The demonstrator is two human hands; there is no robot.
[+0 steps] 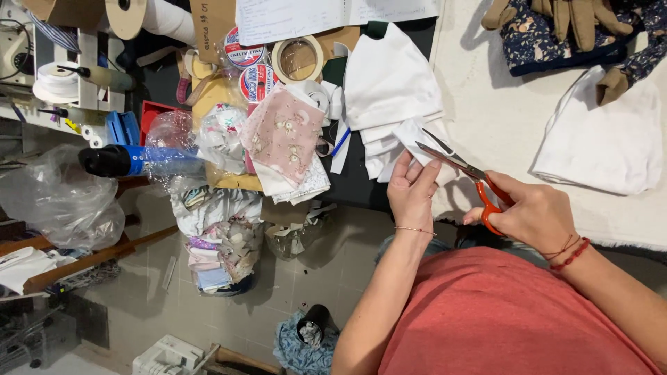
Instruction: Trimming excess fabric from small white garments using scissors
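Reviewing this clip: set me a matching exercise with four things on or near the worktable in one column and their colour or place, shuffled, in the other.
Things:
1. scissors
2. white fabric strip
3. pink printed cloth
4. tape roll

Descriptions:
A. lies left of the white fabric pile, pale with small figures
B. orange handles, gripped by the right hand
C. pinched by the left hand
D. beige ring near the table's far edge

Pairs: 1-B, 2-C, 3-A, 4-D
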